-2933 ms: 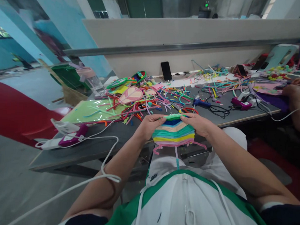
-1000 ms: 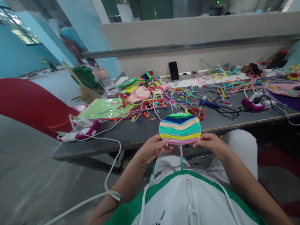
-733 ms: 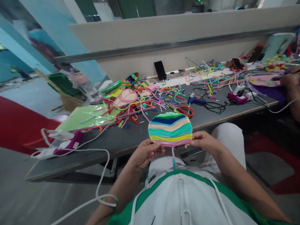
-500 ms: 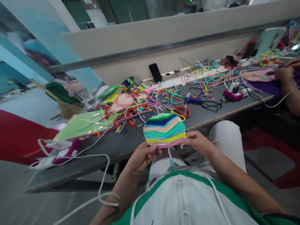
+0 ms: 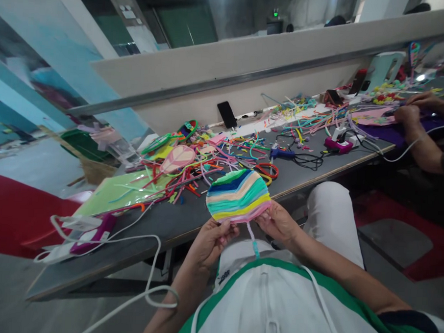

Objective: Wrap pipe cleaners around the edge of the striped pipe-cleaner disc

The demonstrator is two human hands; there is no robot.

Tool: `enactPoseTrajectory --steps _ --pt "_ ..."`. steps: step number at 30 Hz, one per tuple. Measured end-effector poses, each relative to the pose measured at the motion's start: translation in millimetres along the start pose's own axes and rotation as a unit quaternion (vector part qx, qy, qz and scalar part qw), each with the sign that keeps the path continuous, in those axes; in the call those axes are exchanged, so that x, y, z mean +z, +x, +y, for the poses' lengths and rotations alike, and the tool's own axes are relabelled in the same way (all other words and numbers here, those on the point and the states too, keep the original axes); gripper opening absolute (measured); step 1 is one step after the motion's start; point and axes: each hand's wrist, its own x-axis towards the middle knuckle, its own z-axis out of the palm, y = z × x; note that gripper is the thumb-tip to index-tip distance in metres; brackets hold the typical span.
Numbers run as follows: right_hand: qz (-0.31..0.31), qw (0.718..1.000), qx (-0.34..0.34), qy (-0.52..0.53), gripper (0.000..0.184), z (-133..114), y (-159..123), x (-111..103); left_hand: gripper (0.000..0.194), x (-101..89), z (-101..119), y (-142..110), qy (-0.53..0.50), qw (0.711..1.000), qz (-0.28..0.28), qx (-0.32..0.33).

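Observation:
Between my hands, above my lap, is a round striped piece (image 5: 239, 195) that looks made of fuzzy craft stems, in green, navy, peach, teal, yellow and pink bands. My left hand (image 5: 216, 237) pinches its lower left edge. At its lower right edge, my right hand (image 5: 276, 220) grips it, with some fingertips hidden behind. A pale lilac stem with a teal end (image 5: 254, 244) hangs below it towards my shirt. On the table just beyond lie scissors with red and yellow handles (image 5: 268, 171).
Loose coloured stems (image 5: 222, 159) litter the table (image 5: 160, 222). A blue glue gun (image 5: 281, 153), black phone (image 5: 227, 114), pink shape (image 5: 178, 158) and green sheet (image 5: 118, 194) lie around. Power strips (image 5: 94, 234) trail white cables at left. Another person's hands (image 5: 408, 113) work at right.
The striped piece has tilted, its right side rising. My right hand has slid from its right edge down to the lower right edge. The camera view has shifted slightly.

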Motion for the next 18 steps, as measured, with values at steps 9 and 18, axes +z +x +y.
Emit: enactPoseTrajectory --steps 9,18 --pt "-0.004 0.999 0.043 0.025 0.035 -3 -5 1 0.023 7.7 5 -6 -0.007 1.0 0.009 0.011" --pt "-0.046 0.99 0.116 0.072 0.031 -5 -11 -3 0.024 11.9 0 -8 -0.013 1.0 0.017 0.003"
